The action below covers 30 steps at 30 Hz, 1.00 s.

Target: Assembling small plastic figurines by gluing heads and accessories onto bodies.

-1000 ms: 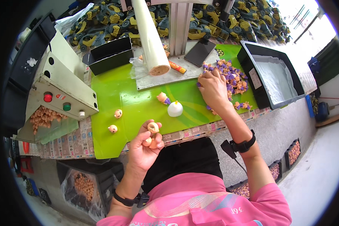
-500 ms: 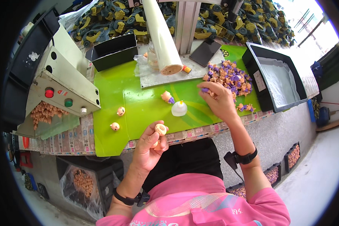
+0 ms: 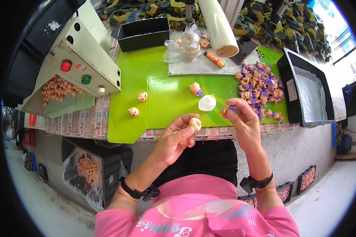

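My left hand (image 3: 171, 143) pinches a small peach doll head (image 3: 195, 124) between thumb and fingers, its hollow side turned up. To the right, my right hand (image 3: 247, 125) holds a small purple doll body (image 3: 232, 107) at its fingertips, apart from the head. Just beyond the hands stands a white squeeze bottle (image 3: 207, 104) with a yellow tip. Behind it lies a figure (image 3: 195, 88) with a peach head and purple body. Two loose doll heads (image 3: 142, 96) rest on the green mat (image 3: 162, 106) at the left. A heap of purple-and-peach doll bodies (image 3: 261, 85) is at the right.
A metal machine housing (image 3: 95, 65) with red and green buttons stands left, doll heads (image 3: 57, 89) under it. Black trays (image 3: 144, 35) sit at back left and, lined, at right (image 3: 294, 93). A pale tube (image 3: 219, 29) overhangs a metal plate (image 3: 182, 69) holding an orange cylinder (image 3: 214, 59).
My right hand has come from the heap of bodies toward my left hand, bringing a purple doll body. The view has shifted, and my left hand still holds the doll head.
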### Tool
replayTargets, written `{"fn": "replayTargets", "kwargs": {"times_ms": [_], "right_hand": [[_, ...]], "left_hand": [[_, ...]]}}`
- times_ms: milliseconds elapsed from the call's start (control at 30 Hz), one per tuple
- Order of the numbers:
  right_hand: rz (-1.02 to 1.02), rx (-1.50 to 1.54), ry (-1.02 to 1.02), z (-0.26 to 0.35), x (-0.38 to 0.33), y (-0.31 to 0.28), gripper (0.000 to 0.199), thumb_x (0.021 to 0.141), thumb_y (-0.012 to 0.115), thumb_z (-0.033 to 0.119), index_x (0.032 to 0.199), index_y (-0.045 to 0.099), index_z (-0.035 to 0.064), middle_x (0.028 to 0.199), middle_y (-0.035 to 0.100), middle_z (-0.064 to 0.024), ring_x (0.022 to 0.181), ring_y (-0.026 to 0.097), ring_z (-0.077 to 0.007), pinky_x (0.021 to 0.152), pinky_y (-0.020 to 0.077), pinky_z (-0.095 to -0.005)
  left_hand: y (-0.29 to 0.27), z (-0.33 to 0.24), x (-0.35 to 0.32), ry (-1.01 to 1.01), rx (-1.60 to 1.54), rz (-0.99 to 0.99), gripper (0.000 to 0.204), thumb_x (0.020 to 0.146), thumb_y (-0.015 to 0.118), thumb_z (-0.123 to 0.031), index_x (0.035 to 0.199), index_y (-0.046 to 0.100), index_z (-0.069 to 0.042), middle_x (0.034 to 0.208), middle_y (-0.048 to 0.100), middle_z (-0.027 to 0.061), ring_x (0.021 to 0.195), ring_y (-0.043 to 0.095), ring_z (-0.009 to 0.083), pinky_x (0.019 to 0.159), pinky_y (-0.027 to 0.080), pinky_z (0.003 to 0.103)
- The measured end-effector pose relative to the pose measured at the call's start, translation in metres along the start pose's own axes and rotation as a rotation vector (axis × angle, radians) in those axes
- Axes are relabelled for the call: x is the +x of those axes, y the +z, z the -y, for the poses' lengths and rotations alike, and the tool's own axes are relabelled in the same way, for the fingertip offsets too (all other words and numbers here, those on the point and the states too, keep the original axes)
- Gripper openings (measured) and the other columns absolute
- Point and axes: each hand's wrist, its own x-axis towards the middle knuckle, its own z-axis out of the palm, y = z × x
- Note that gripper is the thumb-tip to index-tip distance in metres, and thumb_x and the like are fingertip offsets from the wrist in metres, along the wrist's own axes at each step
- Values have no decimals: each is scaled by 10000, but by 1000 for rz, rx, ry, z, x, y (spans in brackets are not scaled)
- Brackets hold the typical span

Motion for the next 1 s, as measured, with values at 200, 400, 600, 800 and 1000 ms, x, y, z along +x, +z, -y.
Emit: {"fn": "replayTargets", "kwargs": {"times_ms": [200,400,600,800,1000], "right_hand": [[143,-59,34,3,-19,19,244,869,682,18,1112,658,3,1012,621,-39,883,620,-99,798,502,-238],[143,-127,32,6,-21,25,258,816,731,-8,1069,676,-8,979,626,-41,876,610,-88,768,504,-216],[164,-276,-5,10,-21,25,278,790,762,13,1056,681,0,928,621,-33,813,600,-71,679,487,-196],[250,-534,-142,19,-20,21,251,767,781,44,999,695,1,819,655,-57,745,658,-107,647,529,-225],[267,-354,-38,22,-19,24,255,739,793,45,969,693,0,777,660,-70,666,661,-122,575,516,-251]], "left_hand": [[6,-3,-2,-11,104,-46,339,912,638,-107,1241,568,-66,1001,611,-15,691,512,44,605,425,189],[4,-2,-3,8,211,-48,350,893,662,-115,1230,581,-66,960,626,-4,677,509,54,588,418,191],[-2,0,-4,38,297,-52,337,870,684,-94,1196,612,-55,939,635,14,669,500,51,589,419,189],[-4,1,-1,61,355,-38,335,823,759,-160,1109,653,-21,865,643,8,688,524,43,570,414,174],[-5,2,0,8,247,-1,254,813,767,-121,1025,680,-11,859,661,29,653,523,33,541,413,179]]}}
